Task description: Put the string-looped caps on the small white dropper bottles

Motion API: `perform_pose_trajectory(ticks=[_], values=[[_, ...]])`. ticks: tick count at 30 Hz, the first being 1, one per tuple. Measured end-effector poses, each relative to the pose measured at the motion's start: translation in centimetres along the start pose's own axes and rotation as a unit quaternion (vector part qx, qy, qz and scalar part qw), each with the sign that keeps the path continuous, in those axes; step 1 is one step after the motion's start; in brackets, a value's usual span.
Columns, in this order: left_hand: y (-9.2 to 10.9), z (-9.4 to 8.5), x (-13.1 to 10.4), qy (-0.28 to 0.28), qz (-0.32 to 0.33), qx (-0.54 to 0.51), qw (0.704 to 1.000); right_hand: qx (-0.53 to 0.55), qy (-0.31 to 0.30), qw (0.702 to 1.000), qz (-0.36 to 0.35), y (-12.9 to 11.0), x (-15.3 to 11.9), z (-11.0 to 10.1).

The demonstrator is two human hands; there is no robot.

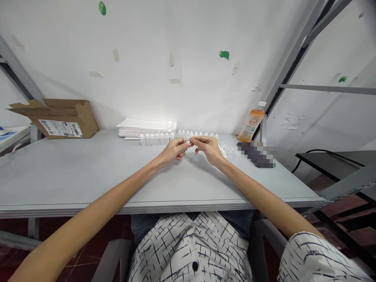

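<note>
Over the middle of the table, my left hand pinches a small white piece between thumb and fingers; its exact kind is too small to tell. Right against it, my right hand is closed in a pinch at the same spot, and what its fingertips grip is not clear. Behind the hands stand small white plastic bottles in a row, several of them, partly covered by my left hand. More small white bottles continue behind my right hand. A loose heap of thin white pieces lies beside my right wrist.
White sheets are stacked against the wall. An open cardboard box stands at the back left. To the right are an orange drink bottle and a dark, pixelated flat object. The grey table's front edge runs before my lap.
</note>
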State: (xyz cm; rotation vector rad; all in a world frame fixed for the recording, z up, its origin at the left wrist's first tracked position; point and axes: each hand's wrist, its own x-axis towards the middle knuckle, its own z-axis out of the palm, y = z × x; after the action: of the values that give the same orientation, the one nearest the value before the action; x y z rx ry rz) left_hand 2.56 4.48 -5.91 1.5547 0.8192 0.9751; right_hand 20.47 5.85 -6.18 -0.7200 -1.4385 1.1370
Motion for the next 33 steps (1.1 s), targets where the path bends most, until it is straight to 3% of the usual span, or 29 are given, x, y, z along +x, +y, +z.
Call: perform_pose_trajectory(ticks=[7, 18, 23, 33], values=[[0.2, 0.3, -0.2, 0.012, 0.009, 0.011, 1.000, -0.008, -0.010, 1.000, -0.004, 0.4, 0.1, 0.1], [1.0, -0.3, -0.1, 0.027, 0.034, 0.015, 0.999, -0.053, -0.039, 0.998, -0.023, -1.2, 0.0, 0.1], [0.8, -0.6, 0.0, 0.027, 0.035, 0.016, 0.999, -0.078, -0.021, 0.996, -0.028, -1.4, 0.2, -0.3], [0.7, -0.4, -0.2, 0.016, 0.011, 0.046, 0.999, -0.113, -0.050, 0.988, -0.093, -1.8, 0.4, -0.8]])
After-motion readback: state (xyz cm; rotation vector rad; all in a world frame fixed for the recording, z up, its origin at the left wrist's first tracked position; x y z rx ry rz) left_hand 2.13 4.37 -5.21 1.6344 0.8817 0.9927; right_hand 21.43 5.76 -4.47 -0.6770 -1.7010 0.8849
